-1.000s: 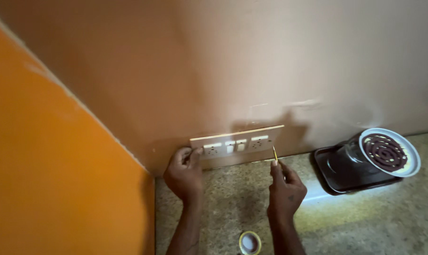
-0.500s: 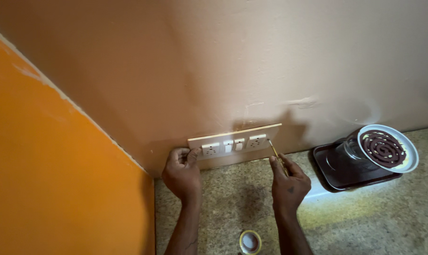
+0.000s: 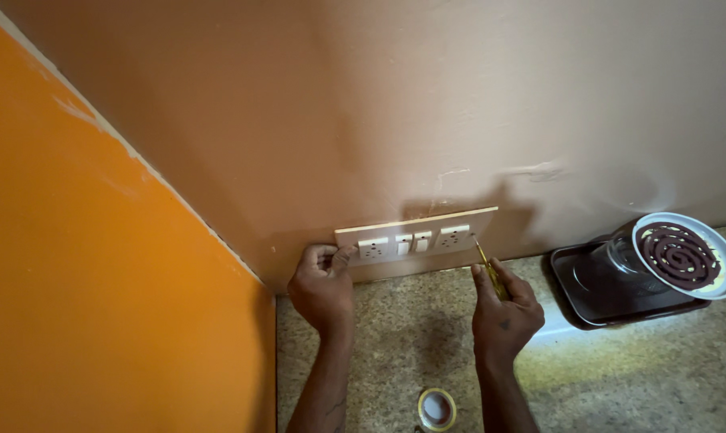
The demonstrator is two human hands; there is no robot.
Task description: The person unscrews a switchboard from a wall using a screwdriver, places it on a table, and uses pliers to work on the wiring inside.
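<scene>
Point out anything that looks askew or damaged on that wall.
The switch plate sits tilted, its right end higher than its left, steadied by the left hand. Above it the wall shows pale scuffs and scratches.

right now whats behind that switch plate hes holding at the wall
The switch plate sits against the beige wall, held by the left hand at its left end. The right hand points a yellow screwdriver at its right edge. Whatever lies behind the plate is covered.

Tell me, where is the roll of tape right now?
The roll of tape lies on the speckled floor at the bottom of the head view, between the person's two forearms.
</scene>
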